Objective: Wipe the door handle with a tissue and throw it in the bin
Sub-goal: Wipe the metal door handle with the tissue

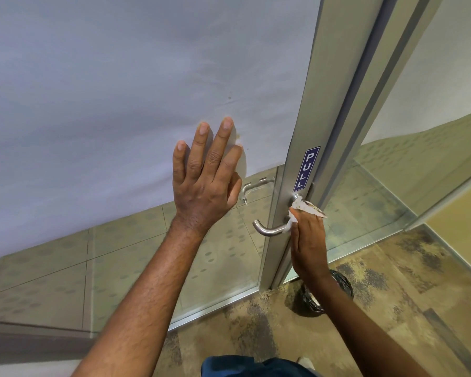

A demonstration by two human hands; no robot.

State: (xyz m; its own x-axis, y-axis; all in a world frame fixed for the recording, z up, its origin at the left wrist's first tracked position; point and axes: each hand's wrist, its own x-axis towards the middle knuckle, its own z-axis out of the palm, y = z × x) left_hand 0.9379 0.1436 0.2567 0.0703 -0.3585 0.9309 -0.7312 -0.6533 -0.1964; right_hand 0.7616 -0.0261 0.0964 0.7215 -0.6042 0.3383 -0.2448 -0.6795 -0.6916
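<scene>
A silver lever door handle [267, 230] sticks out to the left from the metal frame of a glass door [291, 186]. My right hand [307, 240] is shut on a crumpled white tissue [306, 208] and presses it against the base of the handle, just under a blue PULL sticker [306, 168]. My left hand [207, 180] lies flat with fingers spread against the frosted glass panel, left of the handle. A bin lined with a black bag [337, 292] stands on the floor by the foot of the door frame, partly hidden behind my right forearm.
The frosted film covers the upper glass [120, 91]; below it, clear glass shows a tiled floor beyond. A second glass panel [419, 131] stands to the right of the frame. Mottled brown carpet [392, 308] covers the floor on my side.
</scene>
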